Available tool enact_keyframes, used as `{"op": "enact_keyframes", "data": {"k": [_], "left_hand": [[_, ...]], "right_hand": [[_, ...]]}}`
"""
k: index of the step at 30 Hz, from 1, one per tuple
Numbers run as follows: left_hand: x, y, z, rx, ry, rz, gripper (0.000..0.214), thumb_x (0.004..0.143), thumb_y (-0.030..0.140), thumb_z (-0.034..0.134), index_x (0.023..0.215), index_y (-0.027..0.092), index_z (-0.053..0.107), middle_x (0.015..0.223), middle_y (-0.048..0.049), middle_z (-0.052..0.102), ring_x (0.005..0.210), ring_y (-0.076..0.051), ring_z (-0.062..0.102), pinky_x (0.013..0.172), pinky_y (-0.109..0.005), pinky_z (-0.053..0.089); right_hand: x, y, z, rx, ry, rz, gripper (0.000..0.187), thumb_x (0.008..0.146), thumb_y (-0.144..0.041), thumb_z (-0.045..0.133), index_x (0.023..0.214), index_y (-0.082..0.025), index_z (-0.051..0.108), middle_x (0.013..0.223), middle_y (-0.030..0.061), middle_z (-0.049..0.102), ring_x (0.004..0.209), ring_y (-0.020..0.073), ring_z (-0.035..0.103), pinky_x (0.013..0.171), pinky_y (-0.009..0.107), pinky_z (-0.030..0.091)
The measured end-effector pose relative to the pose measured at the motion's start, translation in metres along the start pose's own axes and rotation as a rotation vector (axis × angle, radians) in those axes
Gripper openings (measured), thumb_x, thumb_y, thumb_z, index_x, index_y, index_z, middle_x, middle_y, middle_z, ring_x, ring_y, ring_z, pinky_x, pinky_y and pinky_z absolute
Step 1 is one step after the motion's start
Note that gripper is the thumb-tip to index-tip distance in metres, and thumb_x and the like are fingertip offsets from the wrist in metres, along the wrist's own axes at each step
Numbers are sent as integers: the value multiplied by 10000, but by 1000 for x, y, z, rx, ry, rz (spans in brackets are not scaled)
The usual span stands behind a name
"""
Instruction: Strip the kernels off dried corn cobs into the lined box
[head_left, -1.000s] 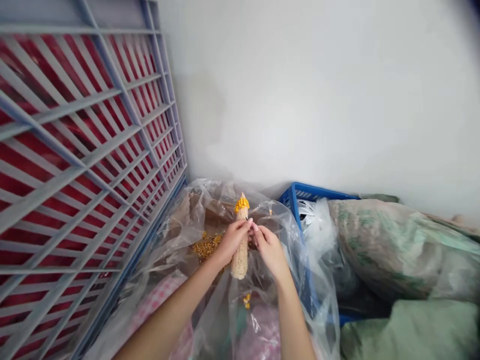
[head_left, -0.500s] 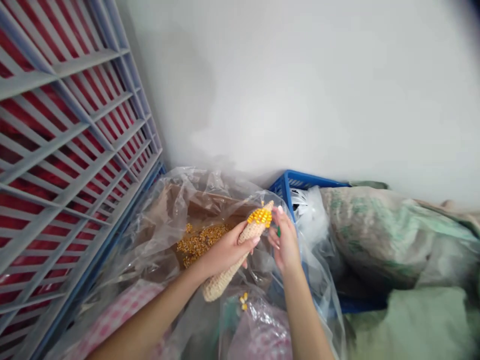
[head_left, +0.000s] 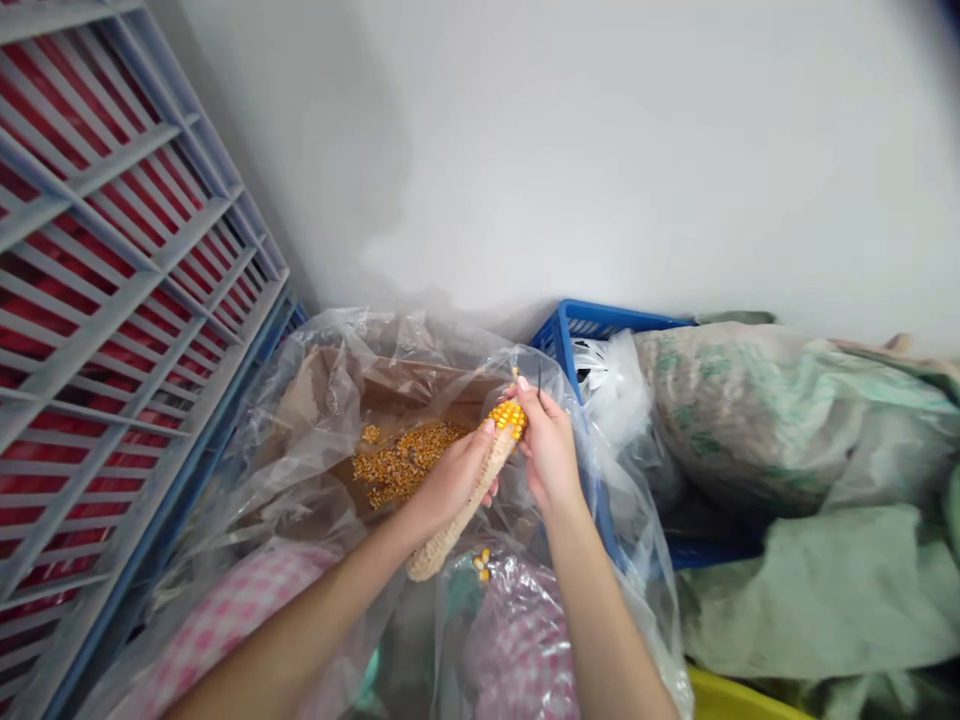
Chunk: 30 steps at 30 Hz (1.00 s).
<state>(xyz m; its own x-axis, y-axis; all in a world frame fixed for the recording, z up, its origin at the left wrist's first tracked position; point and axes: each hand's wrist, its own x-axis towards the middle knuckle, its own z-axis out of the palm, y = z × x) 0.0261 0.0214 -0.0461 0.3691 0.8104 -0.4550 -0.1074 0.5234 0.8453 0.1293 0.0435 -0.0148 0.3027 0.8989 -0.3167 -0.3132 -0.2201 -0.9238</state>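
Note:
A corn cob [head_left: 459, 512] slants across the middle, mostly stripped bare, with yellow kernels [head_left: 507, 418] left near its upper end. My left hand [head_left: 459, 470] is wrapped round the cob's middle, thumb along its top. At the kernel end my right hand [head_left: 547, 440] is closed, its fingertips against the cob. From its fingers a slim tool with a thin dark shaft [head_left: 539, 378] points upward; the rest is hidden in the hand. Loose kernels [head_left: 409, 460] lie below in a cardboard box [head_left: 409, 378] lined with clear plastic [head_left: 337, 330].
Grey slatted crates [head_left: 112, 260] stand on the left. A blue crate [head_left: 555, 335] at right holds white plastic and a stained sack [head_left: 750, 430]; green cloth [head_left: 832, 590] lies before it. Pink checked fabric [head_left: 240, 610] shows under plastic in front, with a few kernels [head_left: 481, 565] on top. A white wall rises behind.
My right hand has moved left and up against the cob's kernel end, and the tool's dark shaft now shows. The left hand still grips the cob. The whole view has shifted slightly.

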Motion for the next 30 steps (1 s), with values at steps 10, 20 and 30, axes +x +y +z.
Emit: {"op": "enact_keyframes", "data": {"k": [10, 20, 30], "left_hand": [[3, 10, 13, -204, -5, -100, 497, 762, 603, 420, 806, 134, 579, 602, -8, 550, 509, -92, 516, 463, -202, 433], [4, 6, 16, -83, 60, -73, 454, 762, 600, 435, 771, 158, 536, 508, 29, 499, 404, -70, 463, 391, -182, 377], [4, 0, 16, -192, 11, 4, 383, 781, 531, 467, 812, 156, 535, 536, 26, 520, 434, -66, 474, 412, -168, 406]], "right_hand": [[5, 2, -9, -11, 14, 32, 330, 640, -471, 655, 708, -155, 588, 606, -35, 531, 438, 47, 377, 378, 184, 251], [6, 4, -7, -109, 0, 5, 334, 639, -494, 645, 701, -170, 590, 571, -56, 476, 473, 56, 370, 446, 195, 277], [9, 3, -8, -64, -25, 22, 358, 617, -497, 659, 720, -161, 591, 592, -43, 493, 482, 61, 400, 450, 192, 297]]}}
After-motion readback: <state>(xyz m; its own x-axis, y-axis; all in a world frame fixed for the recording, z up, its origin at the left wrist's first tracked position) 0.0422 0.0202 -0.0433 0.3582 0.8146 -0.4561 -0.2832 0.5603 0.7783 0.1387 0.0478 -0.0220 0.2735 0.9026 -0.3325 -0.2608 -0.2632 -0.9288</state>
